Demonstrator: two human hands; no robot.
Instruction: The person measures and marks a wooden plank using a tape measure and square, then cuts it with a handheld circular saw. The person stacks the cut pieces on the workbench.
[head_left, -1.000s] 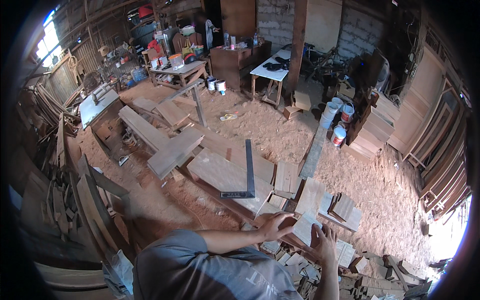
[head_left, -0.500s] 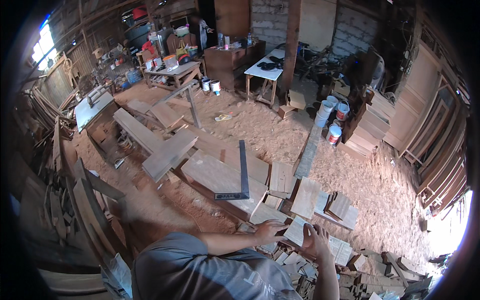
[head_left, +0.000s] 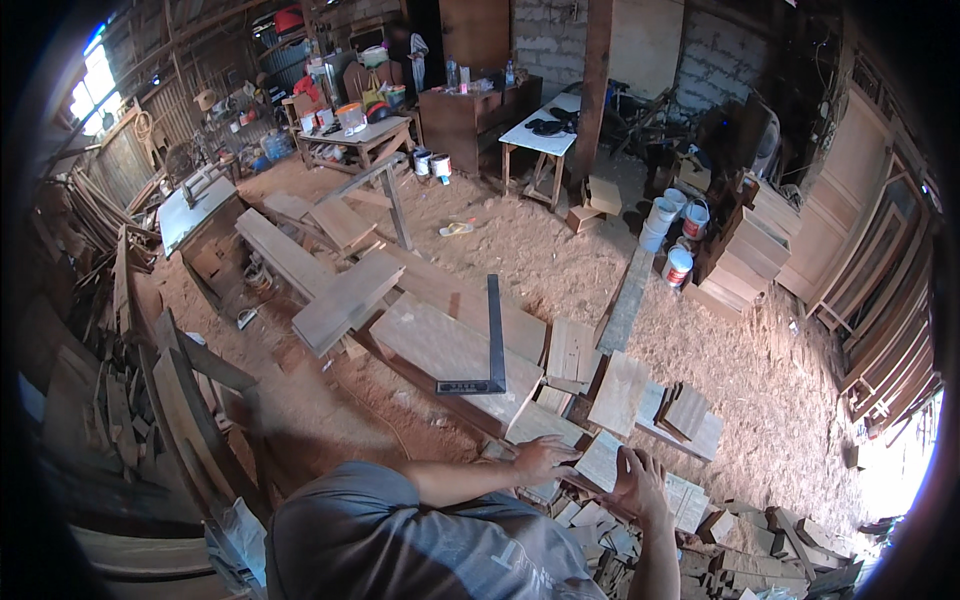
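Note:
A short pale wooden board (head_left: 599, 461) lies slanted between my two hands, over a pile of offcuts. My left hand (head_left: 545, 461) is at its left edge, with the fingers reaching toward the wood and closed against it. At the right edge, my right hand (head_left: 644, 486) grips the board with bent fingers and the thumb toward it. Just beyond it lies another short board (head_left: 618, 393). To the left, a dark L-shaped framing square (head_left: 496, 340) rests on a wide plank (head_left: 440, 335). The undersides of my fingers are hidden.
Loose wood offcuts (head_left: 600, 535) cover the ground near me. Small stacked boards (head_left: 684, 411) sit to the right. Paint buckets (head_left: 677, 266) and drawer boxes (head_left: 745, 250) stand farther off. Long planks (head_left: 283, 260) stretch left. A person (head_left: 418, 60) stands at the back.
The view has shifted slightly, so the whole scene sits a little to the right. Both hands stay at the board's edges; the right fingers have moved slightly.

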